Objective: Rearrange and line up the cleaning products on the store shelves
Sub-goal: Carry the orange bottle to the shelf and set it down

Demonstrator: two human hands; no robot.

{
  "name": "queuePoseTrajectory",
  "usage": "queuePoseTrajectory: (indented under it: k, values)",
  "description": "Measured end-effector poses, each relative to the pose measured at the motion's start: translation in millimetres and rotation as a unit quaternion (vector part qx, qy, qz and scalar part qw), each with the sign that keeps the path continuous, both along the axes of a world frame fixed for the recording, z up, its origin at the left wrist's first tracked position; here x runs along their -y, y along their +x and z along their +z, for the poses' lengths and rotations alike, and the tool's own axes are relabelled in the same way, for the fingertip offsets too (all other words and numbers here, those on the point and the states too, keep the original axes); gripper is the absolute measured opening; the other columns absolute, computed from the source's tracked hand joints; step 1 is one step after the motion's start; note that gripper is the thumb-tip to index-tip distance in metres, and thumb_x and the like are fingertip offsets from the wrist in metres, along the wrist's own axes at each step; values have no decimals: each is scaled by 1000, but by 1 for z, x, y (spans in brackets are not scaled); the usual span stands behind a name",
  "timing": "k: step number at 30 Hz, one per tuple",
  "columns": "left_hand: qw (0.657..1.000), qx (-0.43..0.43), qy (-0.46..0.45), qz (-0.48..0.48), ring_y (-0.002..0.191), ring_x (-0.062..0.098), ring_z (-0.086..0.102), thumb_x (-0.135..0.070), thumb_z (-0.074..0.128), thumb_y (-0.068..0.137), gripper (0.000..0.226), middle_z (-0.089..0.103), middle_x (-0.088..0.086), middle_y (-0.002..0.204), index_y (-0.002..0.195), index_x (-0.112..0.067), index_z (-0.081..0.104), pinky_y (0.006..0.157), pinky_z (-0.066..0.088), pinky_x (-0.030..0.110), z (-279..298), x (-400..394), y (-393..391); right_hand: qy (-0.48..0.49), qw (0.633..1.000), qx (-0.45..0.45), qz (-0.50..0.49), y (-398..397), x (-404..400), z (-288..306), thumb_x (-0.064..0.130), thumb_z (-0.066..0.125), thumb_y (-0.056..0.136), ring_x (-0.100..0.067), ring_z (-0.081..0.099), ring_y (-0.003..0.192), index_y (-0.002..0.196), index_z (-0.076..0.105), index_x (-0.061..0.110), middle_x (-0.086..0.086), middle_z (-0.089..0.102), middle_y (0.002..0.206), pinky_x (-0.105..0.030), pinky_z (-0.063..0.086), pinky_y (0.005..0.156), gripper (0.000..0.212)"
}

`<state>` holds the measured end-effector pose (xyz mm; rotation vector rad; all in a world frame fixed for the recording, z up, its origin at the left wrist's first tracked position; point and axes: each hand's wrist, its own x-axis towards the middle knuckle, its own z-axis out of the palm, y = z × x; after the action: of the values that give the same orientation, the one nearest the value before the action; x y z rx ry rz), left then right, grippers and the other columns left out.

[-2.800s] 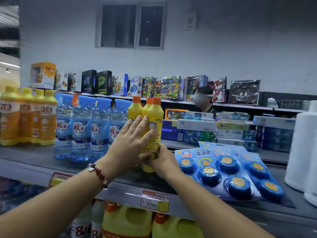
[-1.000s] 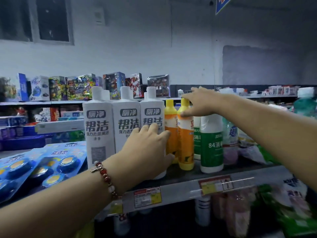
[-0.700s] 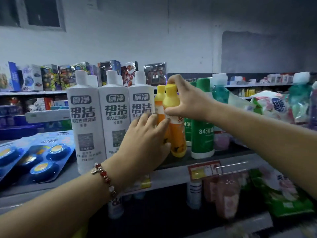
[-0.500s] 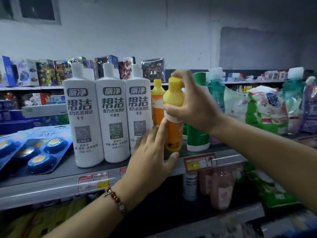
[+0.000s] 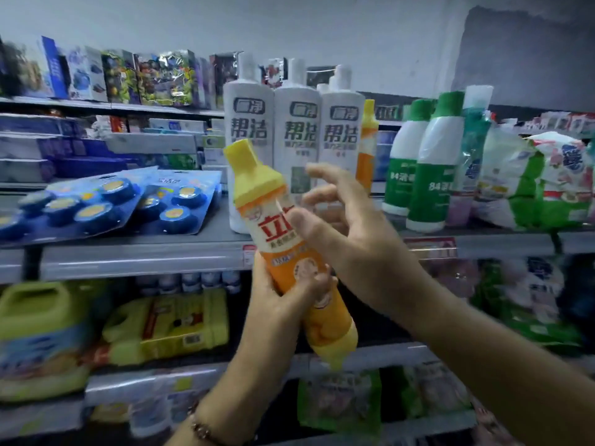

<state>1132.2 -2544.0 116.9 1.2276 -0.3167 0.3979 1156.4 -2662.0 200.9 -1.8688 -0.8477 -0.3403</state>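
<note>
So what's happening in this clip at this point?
A person is tidying store shelves and has an orange bottle with a yellow cap in hand, off the shelf and tilted left. The left hand grips its lower body; the right hand has its thumb on the label and its fingers spread loosely. A second orange bottle stands on the shelf beside three white bottles.
</note>
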Motion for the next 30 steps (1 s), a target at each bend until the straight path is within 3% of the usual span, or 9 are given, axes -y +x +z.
queuePoseTrajectory:
  k: [3,5,6,11,17,20,22,26,30]
  values:
    - [984,-103,-140,24,91,25,73,-28,77,65,67,72,10,104,127,-20,54,79,60,46,-43,-47,-37,-60,968,-243,22,-20,-35,-77,75,66,71,-2,64,106,136,45,41,12,61,120,-31,55,93,76]
    - [964,-178,-192,46,82,26,72,-33,77,71,68,71,14,97,131,-14,53,76,60,46,-66,-81,-66,-73,905,-406,105,-44,-64,-125,68,79,63,-8,70,100,131,52,34,7,70,116,-31,57,86,81]
    - [956,-213,-194,60,80,26,74,-38,81,72,69,74,13,95,130,-13,55,76,60,48,-76,-98,-82,-79,885,-440,129,-58,-81,-145,61,83,61,-10,71,99,130,52,35,6,71,116,-32,58,85,80]
    - [944,-281,-86,152,88,26,75,-57,62,71,54,77,11,99,110,-19,66,84,57,47,-113,-194,-158,-161,886,-414,132,-127,-167,-188,44,81,74,-8,71,98,123,57,38,10,71,112,-32,58,91,55]
    - [917,-298,-183,191,84,26,71,-60,58,85,63,73,13,98,121,-9,60,93,47,49,-151,-279,-236,-214,886,-379,160,-189,-255,-207,51,78,71,-14,72,91,114,65,33,5,73,103,-40,61,86,48]
    - [908,-291,-194,231,79,22,72,-53,55,91,56,71,13,99,127,-10,55,83,52,45,-163,-307,-268,-246,879,-366,183,-215,-288,-210,53,76,75,-12,70,94,119,62,33,7,71,106,-39,60,88,50]
    - [905,-290,-191,248,86,23,73,-50,52,92,51,72,13,103,127,-13,55,78,54,42,-166,-326,-287,-265,875,-353,202,-229,-307,-209,53,73,78,-10,69,95,122,60,33,8,69,108,-36,59,88,50]
    - [905,-285,-158,273,103,34,71,-56,66,83,65,71,20,115,130,-13,55,93,54,52,-166,-359,-323,-280,863,-351,231,-249,-341,-209,54,73,79,-10,67,98,128,56,34,9,67,111,-35,58,90,56]
    - [895,-273,-152,318,96,26,73,-36,60,94,28,74,13,108,117,-19,64,89,54,46,-167,-390,-355,-275,833,-393,277,-261,-379,-221,55,73,76,-12,65,106,128,54,40,9,65,119,-39,55,96,58]
